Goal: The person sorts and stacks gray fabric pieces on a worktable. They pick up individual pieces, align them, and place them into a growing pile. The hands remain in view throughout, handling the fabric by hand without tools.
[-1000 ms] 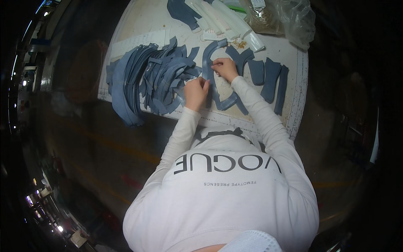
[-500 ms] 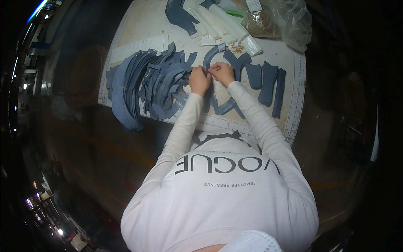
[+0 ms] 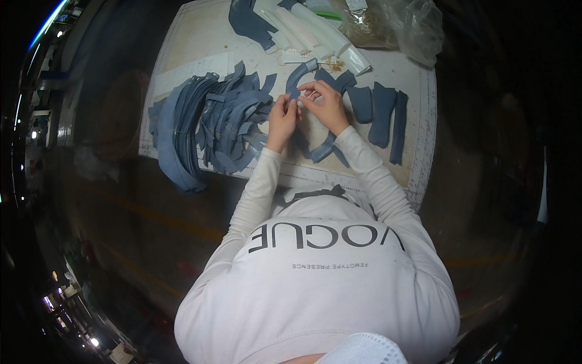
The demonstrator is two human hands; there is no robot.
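A curved blue strip [image 3: 301,71], which looks like cut leather or fabric, rises from between my hands at the middle of the table. My left hand [image 3: 282,123] pinches its near part with thumb and fingers. From the other side, the fingertips of my right hand [image 3: 327,106] close on the same strip, the index bent above the thumb. Below my hands lies another curved blue piece [image 3: 322,150], partly covered by the right wrist. Just left of my left hand spreads a loose pile of blue strips [image 3: 233,124], beside a thick tied bundle [image 3: 174,136].
Right of my hands lie separate blue pieces: a short one [image 3: 361,104], a longer one [image 3: 381,115] and a narrow one [image 3: 398,128]. White plastic strips [image 3: 327,33], a brown-filled bag [image 3: 371,27] and a crumpled clear bag [image 3: 418,36] sit at the table's [image 3: 418,158] far side.
My right hand has lifted slightly and its fingers have shifted up along the strip. My left hand has turned a little and moved left. The whole view has shifted slightly.
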